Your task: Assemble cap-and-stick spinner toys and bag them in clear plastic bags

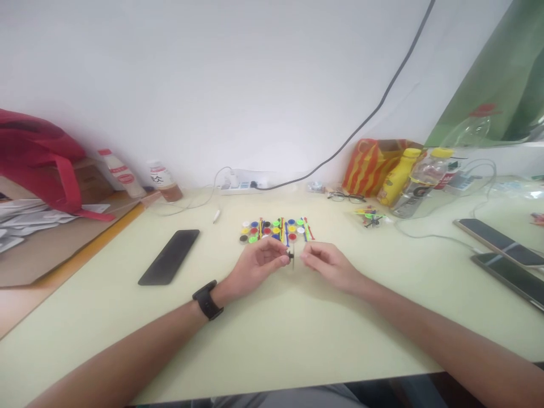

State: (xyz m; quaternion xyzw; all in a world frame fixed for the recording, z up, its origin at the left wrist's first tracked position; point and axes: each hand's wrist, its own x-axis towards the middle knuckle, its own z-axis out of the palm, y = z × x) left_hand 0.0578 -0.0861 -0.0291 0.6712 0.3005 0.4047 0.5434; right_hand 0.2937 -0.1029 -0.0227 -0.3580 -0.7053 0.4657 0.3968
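Above the middle of the table, my left hand [264,263], with a black watch on its wrist, pinches a small black part [290,256] between thumb and fingertips. A thin, clear-looking disc [293,262], seen nearly edge-on, stands upright against that part. Just right of the disc is my right hand [329,263], its thumb and fingers pressed together; whatever is between them is too small to make out. Behind both hands lie rows of small coloured round pieces [254,231], with thin coloured plastic sticks [287,232] among them.
A black phone [169,258] lies left; two more phones [504,241] lie right. Small coloured plastic parts [370,217], glasses [346,197], bottles [399,175] and a striped bag [368,167] stand or lie back right. A power strip [242,187] sits against the wall.
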